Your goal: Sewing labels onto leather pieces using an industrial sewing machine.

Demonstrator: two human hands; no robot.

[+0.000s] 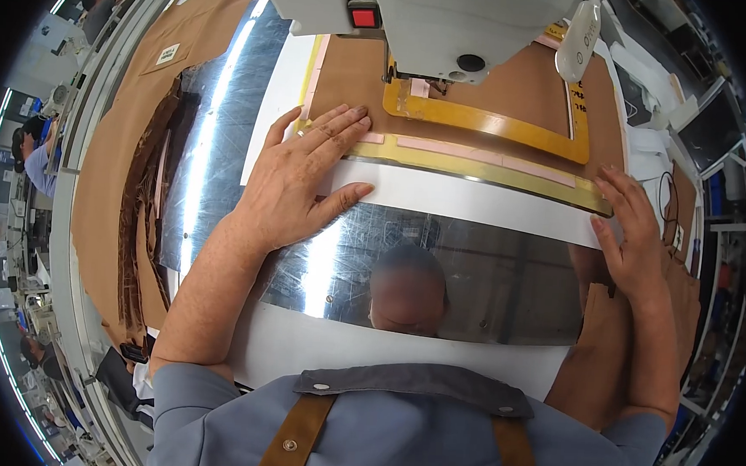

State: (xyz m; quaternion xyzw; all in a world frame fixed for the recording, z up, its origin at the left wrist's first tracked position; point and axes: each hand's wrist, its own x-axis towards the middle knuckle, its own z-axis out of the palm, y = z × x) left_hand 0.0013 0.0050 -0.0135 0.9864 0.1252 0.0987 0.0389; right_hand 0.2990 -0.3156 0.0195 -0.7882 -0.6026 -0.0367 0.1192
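Blue-grey shirt [413,429]; left hand [296,170] flat on brown panel [347,75]; right hand [639,234], thumb spread, at yellow strip [444,162]; lettered yellow frame [480,123].

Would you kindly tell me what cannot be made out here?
All in the head view:
Yellow strip: partly under the left hand.
Brown panel: partly behind the machine head.
Machine head: top cut by the picture's edge.
Distant blue-sleeved person: too small to tell what they handle.

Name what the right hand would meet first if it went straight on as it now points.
Probably the yellow frame, near its lower right corner, ahead of the right hand; relative height is unclear.
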